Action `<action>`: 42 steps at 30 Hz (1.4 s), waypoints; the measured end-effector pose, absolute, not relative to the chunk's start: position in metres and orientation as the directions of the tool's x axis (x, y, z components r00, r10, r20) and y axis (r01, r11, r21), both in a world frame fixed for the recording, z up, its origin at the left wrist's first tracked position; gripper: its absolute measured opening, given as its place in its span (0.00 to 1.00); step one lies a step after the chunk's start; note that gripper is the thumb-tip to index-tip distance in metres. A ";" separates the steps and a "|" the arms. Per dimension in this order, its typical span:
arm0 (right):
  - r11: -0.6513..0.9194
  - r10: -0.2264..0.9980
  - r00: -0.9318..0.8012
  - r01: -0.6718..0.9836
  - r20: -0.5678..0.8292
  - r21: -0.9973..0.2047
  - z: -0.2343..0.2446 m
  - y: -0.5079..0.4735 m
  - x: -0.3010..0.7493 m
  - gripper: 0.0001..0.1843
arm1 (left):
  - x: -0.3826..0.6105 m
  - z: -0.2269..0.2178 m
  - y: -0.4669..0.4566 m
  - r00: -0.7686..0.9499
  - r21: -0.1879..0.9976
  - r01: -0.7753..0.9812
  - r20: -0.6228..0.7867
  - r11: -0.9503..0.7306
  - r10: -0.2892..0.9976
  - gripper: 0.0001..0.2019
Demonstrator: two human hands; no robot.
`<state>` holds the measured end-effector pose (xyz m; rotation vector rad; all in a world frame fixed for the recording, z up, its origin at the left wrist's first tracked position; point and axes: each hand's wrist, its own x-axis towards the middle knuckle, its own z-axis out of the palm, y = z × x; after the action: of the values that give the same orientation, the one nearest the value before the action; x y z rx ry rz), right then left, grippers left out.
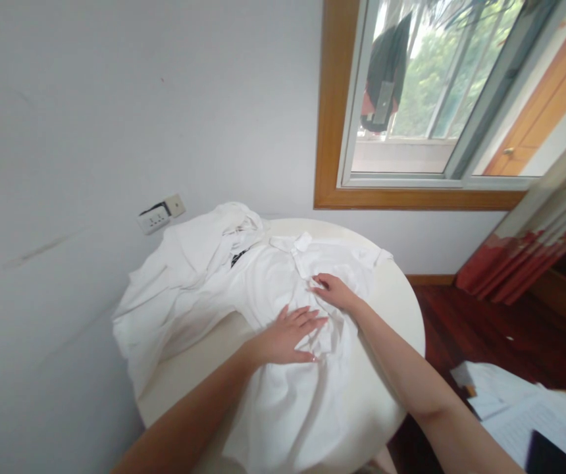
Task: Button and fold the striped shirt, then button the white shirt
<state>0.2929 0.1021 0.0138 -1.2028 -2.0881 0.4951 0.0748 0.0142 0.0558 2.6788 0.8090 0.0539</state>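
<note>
A white collared shirt (283, 401) lies spread over a round white table (401, 309), its collar toward the wall and its lower part hanging at the near edge. My left hand (290, 336) rests flat on the middle of the shirt with its fingers spread. Just beyond it, my right hand (332, 289) is bent at the front placket, thumb and fingertips drawn together on the shirt's fabric. A heap of other white clothing (179, 263) covers the table's left side, and a bit of black-and-white patterned cloth shows beside it.
A wall socket (153, 219) sits just above the clothing heap. The wood-framed window (339, 197) is behind the table. Red and cream curtains (500, 263) hang at the right. Papers (524, 408) and a dark flat object (552, 454) lie at the lower right.
</note>
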 end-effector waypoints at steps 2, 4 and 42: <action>0.529 0.848 -0.385 0.563 0.365 -0.635 0.012 0.102 0.297 0.15 | 0.075 0.059 0.014 0.840 0.326 0.535 -0.103 -0.779 0.533 0.34; 0.559 0.825 -0.428 0.520 0.370 -0.646 0.012 0.102 0.300 0.18 | 0.073 0.062 0.015 0.843 0.333 0.534 -0.146 -0.777 0.517 0.29; 0.466 0.859 -0.468 0.545 0.209 -0.697 0.037 0.085 0.303 0.01 | 0.109 0.028 0.065 0.360 0.282 0.855 0.282 -0.435 0.889 0.05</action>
<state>0.3035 0.0851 0.0370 -1.1626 -2.1700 0.7534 0.1090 0.0654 0.0283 2.5179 1.6192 0.6089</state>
